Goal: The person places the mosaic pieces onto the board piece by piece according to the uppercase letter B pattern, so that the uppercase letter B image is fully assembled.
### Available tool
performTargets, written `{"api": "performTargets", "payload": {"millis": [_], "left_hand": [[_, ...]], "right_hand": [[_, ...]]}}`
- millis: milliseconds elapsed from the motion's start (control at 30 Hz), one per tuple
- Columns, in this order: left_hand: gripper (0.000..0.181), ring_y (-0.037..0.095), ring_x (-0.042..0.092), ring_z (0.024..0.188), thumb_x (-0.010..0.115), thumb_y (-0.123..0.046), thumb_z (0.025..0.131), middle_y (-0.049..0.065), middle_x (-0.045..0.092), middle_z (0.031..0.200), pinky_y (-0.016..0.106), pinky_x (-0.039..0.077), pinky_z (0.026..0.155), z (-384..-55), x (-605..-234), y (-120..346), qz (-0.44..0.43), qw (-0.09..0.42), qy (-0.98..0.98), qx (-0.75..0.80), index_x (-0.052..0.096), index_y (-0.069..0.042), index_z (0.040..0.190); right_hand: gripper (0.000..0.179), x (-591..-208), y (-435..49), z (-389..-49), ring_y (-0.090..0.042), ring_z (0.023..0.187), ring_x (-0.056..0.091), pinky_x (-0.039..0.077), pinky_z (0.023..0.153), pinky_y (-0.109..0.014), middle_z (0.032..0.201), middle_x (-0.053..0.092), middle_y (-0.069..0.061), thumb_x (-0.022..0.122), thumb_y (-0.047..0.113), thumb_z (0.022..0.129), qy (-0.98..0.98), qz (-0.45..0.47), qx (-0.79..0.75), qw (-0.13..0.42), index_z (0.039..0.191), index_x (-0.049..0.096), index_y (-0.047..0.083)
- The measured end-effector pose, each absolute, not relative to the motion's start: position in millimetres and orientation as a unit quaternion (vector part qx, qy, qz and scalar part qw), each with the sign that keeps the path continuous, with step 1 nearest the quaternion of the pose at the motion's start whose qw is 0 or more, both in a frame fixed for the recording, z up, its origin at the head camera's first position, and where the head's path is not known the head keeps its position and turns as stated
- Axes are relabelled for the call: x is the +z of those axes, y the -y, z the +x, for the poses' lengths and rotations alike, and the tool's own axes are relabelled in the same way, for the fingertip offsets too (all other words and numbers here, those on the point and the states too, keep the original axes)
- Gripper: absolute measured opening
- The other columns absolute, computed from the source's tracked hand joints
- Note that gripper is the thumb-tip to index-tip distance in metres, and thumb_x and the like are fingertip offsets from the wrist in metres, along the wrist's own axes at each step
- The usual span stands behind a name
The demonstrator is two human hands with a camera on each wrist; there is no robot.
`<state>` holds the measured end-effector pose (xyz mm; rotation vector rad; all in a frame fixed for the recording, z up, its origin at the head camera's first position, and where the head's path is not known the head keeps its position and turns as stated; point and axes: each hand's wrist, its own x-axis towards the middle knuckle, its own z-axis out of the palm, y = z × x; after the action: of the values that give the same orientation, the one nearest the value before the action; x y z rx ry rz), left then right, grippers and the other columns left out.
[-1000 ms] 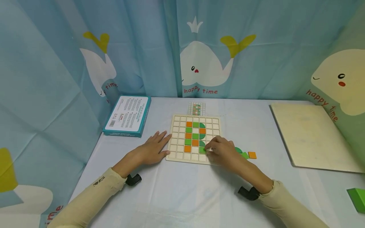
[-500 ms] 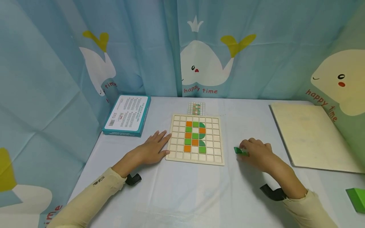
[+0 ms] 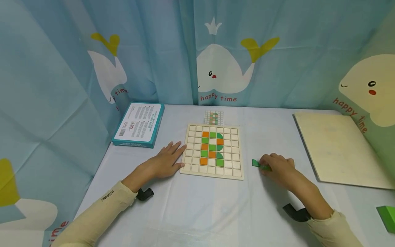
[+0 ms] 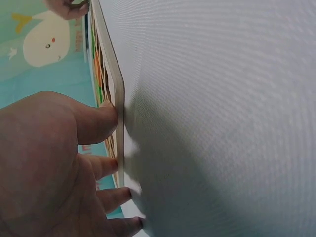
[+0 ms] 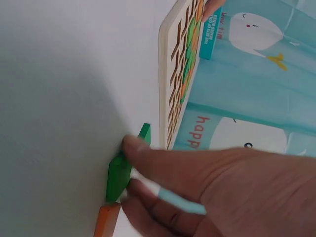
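Note:
A wooden grid board [image 3: 235,156] lies mid-table, bearing orange, light green and rounded dark green tiles in an R-like pattern. My left hand [image 3: 168,161] is spread flat at its left edge; the thumb touches the board's rim [image 4: 119,98] in the left wrist view. Right of the board, my right hand [image 3: 279,171] pinches a green tile [image 5: 117,180] low over the cloth, partly hidden by the fingers. Another green piece [image 3: 255,163] shows just left of the fingertips. An orange tile [image 5: 106,222] lies beside the pinched one in the right wrist view.
A small printed pattern card [image 3: 214,117] lies behind the board. A teal box [image 3: 139,125] stands back left. At the right is a large pale wooden panel [image 3: 342,149], with a green block [image 3: 386,218] at the right edge. Printed curtains [image 3: 172,51] surround the table.
My right hand has left the board's lower right, moved right to the loose tiles and taken hold of a green one. The light green tile stays on the board. My left hand is still.

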<state>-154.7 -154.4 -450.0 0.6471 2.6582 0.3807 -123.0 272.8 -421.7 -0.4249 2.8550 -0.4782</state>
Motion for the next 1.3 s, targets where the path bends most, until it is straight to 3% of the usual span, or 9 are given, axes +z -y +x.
{"api": "performTargets", "payload": {"millis": [200, 300, 433, 667, 833, 967, 1300], "left_hand": [[0.073, 0.042, 0.006, 0.163, 0.047, -0.047, 0.111, 0.014, 0.011, 0.177, 0.06, 0.016, 0.13, -155.6, -450.5, 153.9, 0.227, 0.19, -0.947, 0.127, 0.016, -0.019, 0.171], [0.074, 0.042, 0.006, 0.163, 0.048, -0.046, 0.111, 0.015, 0.012, 0.177, 0.06, 0.017, 0.129, -155.1, -450.0, 154.2, 0.226, 0.188, -0.947, 0.129, 0.017, -0.018, 0.171], [0.074, 0.042, 0.007, 0.163, 0.048, -0.046, 0.111, 0.015, 0.012, 0.177, 0.06, 0.017, 0.129, -154.0, -449.0, 154.8, 0.225, 0.189, -0.947, 0.13, 0.017, -0.018, 0.171], [0.074, 0.043, 0.006, 0.163, 0.048, -0.046, 0.111, 0.014, 0.011, 0.177, 0.06, 0.016, 0.129, -153.3, -449.2, 155.1, 0.225, 0.192, -0.946, 0.132, 0.017, -0.018, 0.171], [0.073, 0.042, 0.006, 0.163, 0.048, -0.046, 0.111, 0.014, 0.011, 0.177, 0.06, 0.016, 0.13, -153.3, -450.1, 155.1, 0.226, 0.188, -0.946, 0.135, 0.017, -0.018, 0.171], [0.073, 0.042, 0.006, 0.163, 0.048, -0.046, 0.111, 0.014, 0.012, 0.177, 0.06, 0.016, 0.13, -153.1, -449.4, 154.8, 0.227, 0.187, -0.946, 0.137, 0.017, -0.018, 0.171], [0.073, 0.042, 0.007, 0.163, 0.048, -0.046, 0.111, 0.013, 0.012, 0.177, 0.06, 0.017, 0.129, -153.1, -447.7, 152.6, 0.226, 0.19, -0.946, 0.136, 0.018, -0.018, 0.171]], "right_hand": [[0.04, -417.1, -274.2, -115.0, -0.034, 0.107, 0.064, 0.039, 0.082, -0.053, 0.114, 0.065, -0.013, 0.082, 0.022, 0.093, -0.97, -0.119, -0.163, 0.136, 0.123, 0.063, 0.003], [0.037, -417.8, -276.8, -110.8, -0.035, 0.105, 0.065, 0.039, 0.079, -0.051, 0.111, 0.066, -0.014, 0.08, 0.019, 0.094, -0.973, -0.11, -0.149, 0.134, 0.121, 0.064, -0.001], [0.028, -426.3, -279.3, -103.9, -0.035, 0.103, 0.067, 0.039, 0.075, -0.047, 0.106, 0.067, -0.012, 0.078, 0.009, 0.094, -0.974, -0.119, -0.167, 0.099, 0.117, 0.067, 0.0], [0.024, -443.2, -280.8, -98.0, -0.034, 0.097, 0.067, 0.052, 0.078, -0.055, 0.107, 0.063, -0.016, 0.077, -0.003, 0.092, -0.964, -0.152, -0.217, 0.024, 0.114, 0.069, -0.001], [0.025, -449.3, -275.0, -96.5, -0.029, 0.093, 0.066, 0.058, 0.077, -0.044, 0.105, 0.061, -0.015, 0.077, -0.008, 0.09, -0.955, -0.177, -0.236, 0.0, 0.112, 0.067, -0.003], [0.024, -447.9, -267.4, -94.9, -0.026, 0.091, 0.065, 0.058, 0.075, -0.04, 0.104, 0.061, -0.013, 0.077, -0.005, 0.091, -0.951, -0.19, -0.243, 0.007, 0.112, 0.067, -0.004], [0.023, -423.5, -234.4, -104.6, -0.028, 0.1, 0.064, 0.056, 0.083, -0.044, 0.113, 0.062, -0.016, 0.072, -0.002, 0.096, -0.948, -0.175, -0.262, 0.036, 0.119, 0.067, -0.005]]}}
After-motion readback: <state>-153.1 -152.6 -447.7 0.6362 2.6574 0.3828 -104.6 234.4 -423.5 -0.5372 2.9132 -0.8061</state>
